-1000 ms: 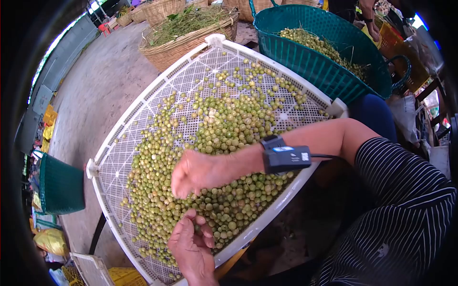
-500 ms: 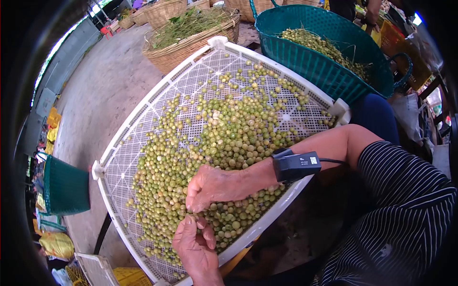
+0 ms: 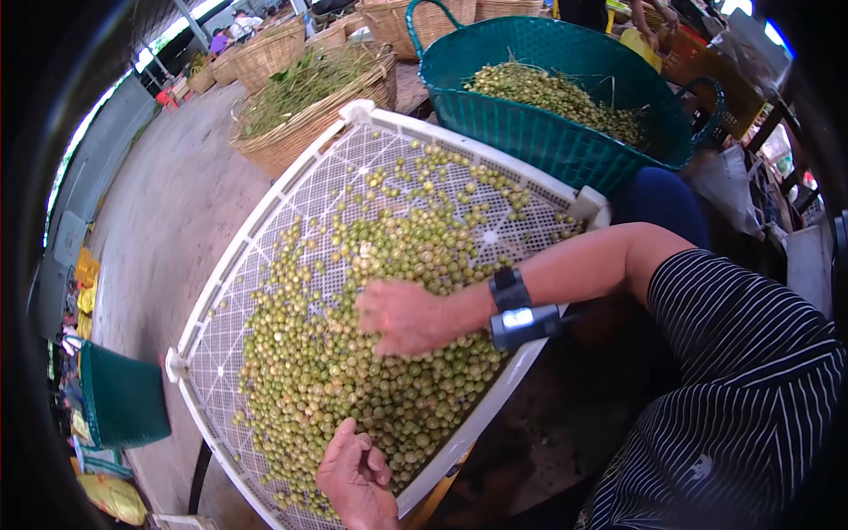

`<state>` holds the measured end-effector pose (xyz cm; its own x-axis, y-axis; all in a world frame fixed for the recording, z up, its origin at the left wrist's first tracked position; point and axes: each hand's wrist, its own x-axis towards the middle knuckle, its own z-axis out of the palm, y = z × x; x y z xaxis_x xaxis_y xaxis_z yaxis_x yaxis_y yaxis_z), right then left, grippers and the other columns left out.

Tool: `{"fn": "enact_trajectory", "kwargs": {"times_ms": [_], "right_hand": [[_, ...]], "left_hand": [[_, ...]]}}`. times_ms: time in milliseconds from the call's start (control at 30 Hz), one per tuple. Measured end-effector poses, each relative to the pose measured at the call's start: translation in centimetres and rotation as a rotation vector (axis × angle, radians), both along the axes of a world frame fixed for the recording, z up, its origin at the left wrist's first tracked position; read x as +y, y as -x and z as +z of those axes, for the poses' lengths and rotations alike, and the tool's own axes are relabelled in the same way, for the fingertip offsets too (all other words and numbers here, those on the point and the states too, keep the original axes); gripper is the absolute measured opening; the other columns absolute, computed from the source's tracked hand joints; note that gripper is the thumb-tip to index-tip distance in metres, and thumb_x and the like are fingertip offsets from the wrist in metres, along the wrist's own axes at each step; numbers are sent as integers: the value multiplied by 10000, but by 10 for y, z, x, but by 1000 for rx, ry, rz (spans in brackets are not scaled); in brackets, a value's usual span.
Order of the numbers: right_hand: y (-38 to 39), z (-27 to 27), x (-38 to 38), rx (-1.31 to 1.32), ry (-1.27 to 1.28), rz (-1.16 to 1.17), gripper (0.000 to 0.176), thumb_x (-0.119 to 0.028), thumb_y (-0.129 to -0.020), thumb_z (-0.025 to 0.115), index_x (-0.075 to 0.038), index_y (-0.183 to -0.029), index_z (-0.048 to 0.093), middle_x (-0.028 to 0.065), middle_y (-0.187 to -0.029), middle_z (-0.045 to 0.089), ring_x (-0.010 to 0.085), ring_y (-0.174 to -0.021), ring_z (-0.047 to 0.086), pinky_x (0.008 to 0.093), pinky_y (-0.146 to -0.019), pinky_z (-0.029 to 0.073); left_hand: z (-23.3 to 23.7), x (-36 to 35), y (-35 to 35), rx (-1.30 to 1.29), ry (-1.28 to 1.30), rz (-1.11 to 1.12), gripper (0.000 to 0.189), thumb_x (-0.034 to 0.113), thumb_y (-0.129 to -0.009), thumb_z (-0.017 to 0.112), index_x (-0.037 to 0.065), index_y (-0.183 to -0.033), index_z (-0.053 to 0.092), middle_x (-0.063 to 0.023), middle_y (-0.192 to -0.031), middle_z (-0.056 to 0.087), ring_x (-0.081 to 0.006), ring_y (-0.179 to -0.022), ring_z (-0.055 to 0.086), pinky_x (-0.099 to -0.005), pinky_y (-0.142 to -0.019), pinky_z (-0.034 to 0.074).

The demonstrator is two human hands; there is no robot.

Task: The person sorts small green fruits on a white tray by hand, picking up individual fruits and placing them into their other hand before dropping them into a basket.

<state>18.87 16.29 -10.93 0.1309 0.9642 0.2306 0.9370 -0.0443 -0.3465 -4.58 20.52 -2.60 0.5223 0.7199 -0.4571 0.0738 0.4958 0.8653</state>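
A white mesh tray (image 3: 262, 212) carries a thick layer of small round yellow-green fruits (image 3: 389, 380). Over the middle of the pile is my right hand (image 3: 408, 316), back upward, its fingers pointing left, bent and smeared by motion. A dark strap with a small black device (image 3: 525, 325) circles that wrist. My left hand (image 3: 358, 477) is at the tray's near edge, loosely curled, thumb and fingers apart with no fruit showing between them. Fruits lie just beyond its fingertips.
Beyond the tray's far right side stands a green woven basket (image 3: 521, 124) with more fruits (image 3: 556, 99). A wicker basket (image 3: 274, 152) of green stems is at the far left. Another green basket (image 3: 124, 395) stands on the concrete floor (image 3: 177, 208). Other people are in the background.
My hands, close together at the fingertips before, are now apart. The right one has moved away over the pile; the left has loosened its pinch. The view has shifted slightly.
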Motion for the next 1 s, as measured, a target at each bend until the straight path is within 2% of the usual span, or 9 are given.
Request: {"fn": "enact_trajectory", "kwargs": {"times_ms": [133,233,467,500,567,633,700,900,1000], "right_hand": [[11,10,-43,20,-123,300,189,-233,-723,620,-108,-862,595,99,-1022,492,276,-1034,453,414,-822,406],[-12,13,-70,-29,-130,379,171,-225,-725,620,-120,-857,593,87,-1056,495,279,-1056,448,414,-837,405],[-89,17,-109,-290,-36,139,318,-189,-709,600,-214,-1024,633,52,-1097,513,265,-1030,474,401,-776,461],[-96,17,-108,-294,-34,141,318,-189,-709,600,-214,-1024,633,52,-1097,513,265,-1030,474,401,-776,461],[-102,14,-98,-212,4,-133,184,-139,-724,558,-152,-900,612,66,-1002,551,298,-893,538,424,-690,470],[-90,33,-92,-223,-8,-104,244,-105,-714,522,-169,-922,632,68,-966,550,290,-862,554,423,-684,482],[-72,42,-77,-243,79,-68,328,-110,-709,545,-197,-1010,640,45,-1076,529,240,-979,498,392,-696,495],[-80,2,-41,-202,-143,162,223,-143,-733,561,-176,-937,646,67,-1025,563,252,-980,510,381,-745,489],[-104,-5,-47,-215,-212,-49,156,-172,-729,575,-174,-865,651,74,-1003,574,251,-987,511,390,-736,487]], "left_hand": [[-5,0,0,-22,3,-41,261,104,-864,503,-44,-1079,500,-55,-747,529,-107,-508,467,-198,-354,308],[-6,-2,1,-22,21,-73,220,125,-865,517,-25,-1025,516,-47,-737,522,-111,-506,469,-198,-353,317],[-4,1,5,-75,6,-94,214,137,-856,533,-14,-1007,529,-33,-728,522,-112,-509,471,-203,-352,306],[-4,1,5,-79,8,-93,214,137,-856,533,-14,-1007,529,-33,-728,522,-112,-509,471,-203,-352,306],[-2,-1,4,-70,-3,-27,187,104,-843,539,-30,-972,543,-48,-699,530,-107,-468,458,-198,-341,296],[-3,1,4,-69,6,-36,183,101,-843,539,-28,-973,542,-52,-703,534,-110,-470,463,-196,-339,298],[-6,2,4,-59,-13,-27,182,97,-842,537,-28,-975,541,-57,-708,536,-114,-471,466,-197,-336,300],[-7,0,2,-16,-35,-45,180,95,-844,536,-35,-968,542,-58,-697,533,-119,-466,465,-200,-330,301],[-5,2,3,-35,-31,-52,182,97,-847,537,-39,-967,544,-53,-692,533,-119,-463,465,-199,-328,300]]}}
